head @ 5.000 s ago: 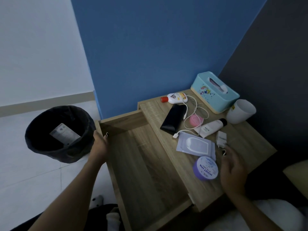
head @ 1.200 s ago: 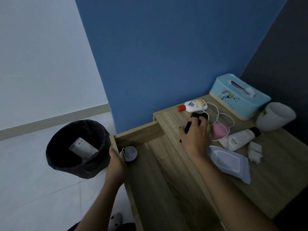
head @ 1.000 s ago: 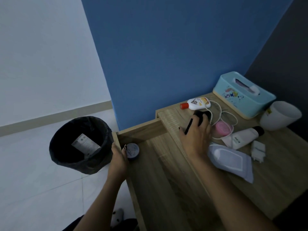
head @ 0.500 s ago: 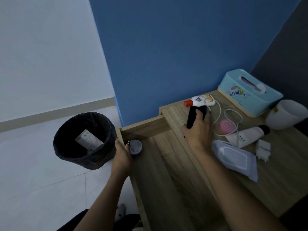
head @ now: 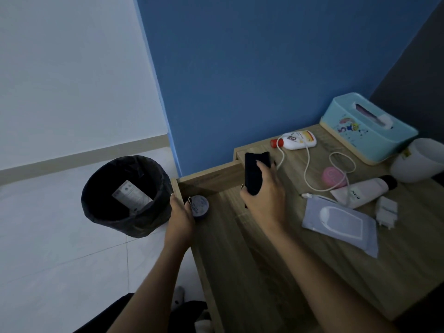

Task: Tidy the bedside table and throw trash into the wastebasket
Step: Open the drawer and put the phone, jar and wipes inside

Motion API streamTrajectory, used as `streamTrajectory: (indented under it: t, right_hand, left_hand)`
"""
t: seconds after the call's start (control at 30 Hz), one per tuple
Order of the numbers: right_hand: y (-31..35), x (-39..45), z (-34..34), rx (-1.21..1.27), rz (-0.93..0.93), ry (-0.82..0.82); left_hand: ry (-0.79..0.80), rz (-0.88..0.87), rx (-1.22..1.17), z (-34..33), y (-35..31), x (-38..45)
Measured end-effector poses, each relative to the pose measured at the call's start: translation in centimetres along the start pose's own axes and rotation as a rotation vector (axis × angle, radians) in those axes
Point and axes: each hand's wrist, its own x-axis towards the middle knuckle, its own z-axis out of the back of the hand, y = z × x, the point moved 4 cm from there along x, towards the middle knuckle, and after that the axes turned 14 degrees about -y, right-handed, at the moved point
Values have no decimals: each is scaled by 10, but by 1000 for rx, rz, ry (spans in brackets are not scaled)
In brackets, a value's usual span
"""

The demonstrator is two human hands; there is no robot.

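i see my right hand (head: 263, 198) with its fingers (head: 262, 165) curled round a black phone-like slab (head: 253, 171), holding it over the back edge of the open drawer (head: 240, 260), just above the tabletop (head: 396, 260) rim. my left hand (head: 180, 217) grips the drawer's left wall, fingers wrapped over it, right beside a round purple jar (head: 200, 205) that sits in the drawer's back left corner. left of the drawer, on the floor, stands the black wastebasket (head: 125, 195) with a slip of packaging (head: 131, 194) inside. right of the drawer, on the tabletop, lie a white cable (head: 308, 169), a white bottle with a red cap (head: 296, 140), a pink round thing (head: 332, 176), a white tube (head: 360, 192), a pale flat pouch (head: 341, 223) and a white plug (head: 386, 211). behind them sits a teal tissue box (head: 367, 127), with a white cup (head: 418, 159) tipped on its side next to it.
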Motion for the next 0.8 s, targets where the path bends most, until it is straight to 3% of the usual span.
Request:
streamTrajectory:
  t: [0.17,0.33,0.5,0.67,0.8]
  right_hand:
    - [-4,-9,0,4,39,24]
    - [4,-43,-13,9,267,134]
    - [0,-86,-31,-38,278,363]
    - [-23,-128,-38,-148,158,768]
    - [-42,-143,-50,-197,162,853]
  left_hand:
    - [-2,25,19,-1,0,0]
    - [-14,-3,23,0,2,2]
    - [-16,-47,15,0,2,1]
    - [-44,-46,34,1,1,-1]
    - [-33,-31,48,0,3,1]
